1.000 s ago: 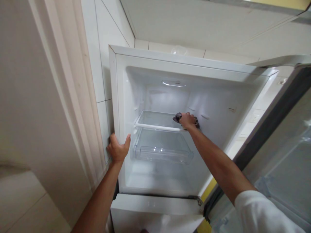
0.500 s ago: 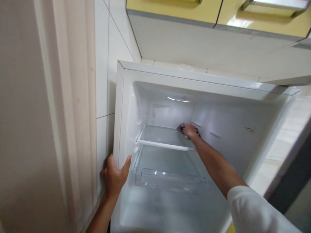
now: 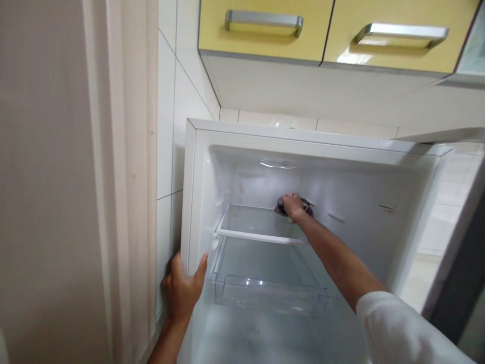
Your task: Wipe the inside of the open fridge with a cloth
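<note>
Our right hand (image 3: 293, 205) has reached deeper since the earlier frame, its grip closed over a dark cloth (image 3: 279, 208) at the back right of the glass shelf (image 3: 248, 220). Our left hand (image 3: 184, 292), grip spread wide, straddles the refrigerator (image 3: 189, 197) edge, probably bracing our reach.

yellow cabinets (image 3: 261, 45) with silver handles (image 3: 264, 18) hang near white wall tiles (image 3: 166, 126) and beige moulded trim (image 3: 134, 151).

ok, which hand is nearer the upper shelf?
Right. The right hand, holding a dark cloth, is at the back right of the upper shelf; the left hand is at the left front edge of the fridge, off it.
</note>
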A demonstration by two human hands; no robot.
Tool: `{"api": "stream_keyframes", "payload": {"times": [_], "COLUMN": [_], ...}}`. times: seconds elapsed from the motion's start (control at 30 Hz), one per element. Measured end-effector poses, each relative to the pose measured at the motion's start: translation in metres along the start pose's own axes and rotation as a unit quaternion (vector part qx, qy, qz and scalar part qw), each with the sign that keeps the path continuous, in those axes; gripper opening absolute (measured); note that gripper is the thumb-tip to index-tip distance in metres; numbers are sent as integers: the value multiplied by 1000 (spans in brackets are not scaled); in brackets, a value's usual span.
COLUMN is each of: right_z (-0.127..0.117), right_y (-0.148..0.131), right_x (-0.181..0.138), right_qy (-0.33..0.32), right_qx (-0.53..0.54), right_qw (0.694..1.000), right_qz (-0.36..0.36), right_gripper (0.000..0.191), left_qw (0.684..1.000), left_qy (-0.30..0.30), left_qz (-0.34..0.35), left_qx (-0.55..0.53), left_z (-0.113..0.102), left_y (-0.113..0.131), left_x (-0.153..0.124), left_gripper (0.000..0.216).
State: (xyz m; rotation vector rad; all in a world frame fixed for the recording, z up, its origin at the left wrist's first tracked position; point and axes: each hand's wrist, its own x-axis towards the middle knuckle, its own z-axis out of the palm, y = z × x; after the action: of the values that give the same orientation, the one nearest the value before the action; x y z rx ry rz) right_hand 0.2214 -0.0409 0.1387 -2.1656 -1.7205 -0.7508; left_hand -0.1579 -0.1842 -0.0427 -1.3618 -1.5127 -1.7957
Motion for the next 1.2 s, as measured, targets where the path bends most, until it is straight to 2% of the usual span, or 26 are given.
{"api": "stream_keyframes", "payload": {"times": [0.1,0.2,0.3,0.4,0.6,0.8,0.9,0.97,1.03,1.1,1.13,1.2], "right_z": [-24,-49,-65,-73,-75,-90,-105,-114,-119,-120,-120,-118], "right_y": [4,21,38,42,18,-8,-14,-19,-26,-37,-43,-58], "right_x": [-2,-1,3,10,16,-18,-50,-79,-111,-140,-151,-163], "right_qy": [59,111,151,177,226,304,347,396,466,527,534,499], "right_qx": [3,12,36,94,249,346,392,429,471,532,573,661], "right_qw": [998,993,988,977,919,840,801,764,708,636,600,546], "right_qz": [-33,-28,15,71,207,285,290,276,243,187,162,127], "right_gripper": [37,40,40,42,56,66,65,66,66,60,56,50], "left_qw": [1000,1000,1000,1000,999,999,999,999,999,999,999,999], "left_qy": [1,1,3,6,-1,-11,-20,-25,-27,-30,-32,-32], "left_qz": [-8,-13,-13,-12,-17,-28,-34,-39,-41,-36,-32,-19], "left_qx": [9,9,7,8,31,28,26,20,19,24,27,28], "left_z": [1,3,3,3,5,5,5,4,4,4,4,4], "left_y": [-1,-2,-2,-1,0,0,2,3,3,2,2,1], "left_x": [0,-1,-1,-1,-1,-1,0,1,0,0,-1,-2], "left_gripper": [58,58,58,59,60,60,60,59,60,63,63,64]}}
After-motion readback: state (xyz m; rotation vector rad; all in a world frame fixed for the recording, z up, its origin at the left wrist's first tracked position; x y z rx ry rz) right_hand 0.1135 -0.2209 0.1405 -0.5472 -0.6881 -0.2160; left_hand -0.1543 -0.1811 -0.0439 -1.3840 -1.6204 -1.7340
